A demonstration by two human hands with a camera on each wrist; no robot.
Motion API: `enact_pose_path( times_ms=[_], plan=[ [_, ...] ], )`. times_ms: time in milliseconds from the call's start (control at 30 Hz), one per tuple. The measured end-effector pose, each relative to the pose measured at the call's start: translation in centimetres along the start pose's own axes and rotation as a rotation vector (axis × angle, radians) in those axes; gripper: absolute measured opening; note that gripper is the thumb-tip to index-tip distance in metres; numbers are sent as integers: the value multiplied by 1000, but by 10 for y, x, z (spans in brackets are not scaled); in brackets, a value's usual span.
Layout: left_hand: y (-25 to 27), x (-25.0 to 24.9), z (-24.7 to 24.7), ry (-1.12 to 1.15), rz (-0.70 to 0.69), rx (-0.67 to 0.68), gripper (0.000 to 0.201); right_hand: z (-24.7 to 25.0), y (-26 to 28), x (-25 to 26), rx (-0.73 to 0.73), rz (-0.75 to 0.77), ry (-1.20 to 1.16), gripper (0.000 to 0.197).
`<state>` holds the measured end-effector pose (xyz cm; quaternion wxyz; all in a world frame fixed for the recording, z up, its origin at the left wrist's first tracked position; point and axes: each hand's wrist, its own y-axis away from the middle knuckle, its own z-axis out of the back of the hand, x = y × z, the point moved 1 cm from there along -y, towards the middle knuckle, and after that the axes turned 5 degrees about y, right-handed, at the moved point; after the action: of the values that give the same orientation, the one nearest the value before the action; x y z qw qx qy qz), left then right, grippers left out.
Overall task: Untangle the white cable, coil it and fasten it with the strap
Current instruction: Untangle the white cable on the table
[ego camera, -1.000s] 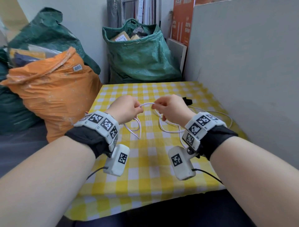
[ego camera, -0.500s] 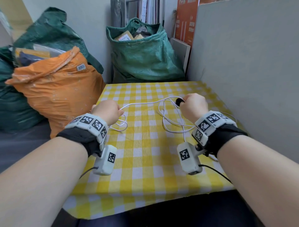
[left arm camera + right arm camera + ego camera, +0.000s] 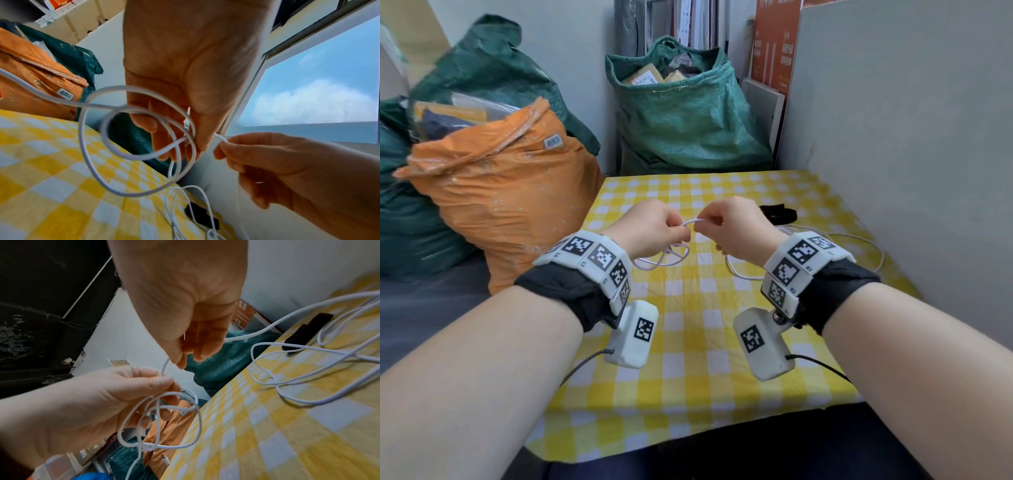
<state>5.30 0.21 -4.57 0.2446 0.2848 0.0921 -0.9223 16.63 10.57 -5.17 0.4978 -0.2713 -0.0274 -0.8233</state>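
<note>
The thin white cable (image 3: 693, 222) runs between my two hands above the yellow checked table (image 3: 688, 342). My left hand (image 3: 654, 228) holds a few small loops of the cable (image 3: 131, 155), pinched between thumb and fingers. My right hand (image 3: 736, 228) pinches the strand (image 3: 164, 366) just to the right of the loops. The rest of the cable (image 3: 298, 374) lies loose on the table to the right. The black strap (image 3: 779, 213) lies flat beyond my right hand, also seen as the strap (image 3: 306, 332) in the right wrist view.
An orange sack (image 3: 506, 192) stands against the table's left edge, with green sacks (image 3: 688, 116) behind it and at the far end. A grey board (image 3: 900, 154) walls the right side.
My hands were apart with the cable stretched between them; now they have come together at the middle, and another turn of cable hangs from my left hand. The strap lies uncovered.
</note>
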Motion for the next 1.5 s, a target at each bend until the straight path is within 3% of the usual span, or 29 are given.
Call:
enact_pose_path(
  times_ms=[133,300,500,700,867,933,1033,1133,1233,1400,1500],
  plan=[
    [-2,14,4,-121,67,-12,10,4,2,-16,-133,-97,10,26],
    [0,34,8,-242,145,-90,8,16,2,-43,-284,-349,-22,34],
    [0,44,12,-252,173,-192,13,27,6,-63,-275,-532,21,23],
    [-7,34,10,-212,131,-113,20,27,7,-73,-253,-651,23,26],
    [-8,49,13,-462,394,-75,19,26,4,-76,-236,-673,47,24],
    [-10,52,13,-618,445,-17,24,24,4,-77,-230,-683,51,24],
    [-12,53,17,-677,482,41,24,21,6,-80,-234,-715,57,24],
    [-10,55,25,-626,535,70,18,22,9,-85,-237,-742,57,24],
    [-8,60,34,-487,563,104,28,22,11,-88,-230,-738,65,25],
    [3,59,30,231,686,118,16,25,15,-90,-236,-771,71,24],
    [2,46,26,378,620,151,19,26,15,-81,-175,-763,100,27]
  ],
)
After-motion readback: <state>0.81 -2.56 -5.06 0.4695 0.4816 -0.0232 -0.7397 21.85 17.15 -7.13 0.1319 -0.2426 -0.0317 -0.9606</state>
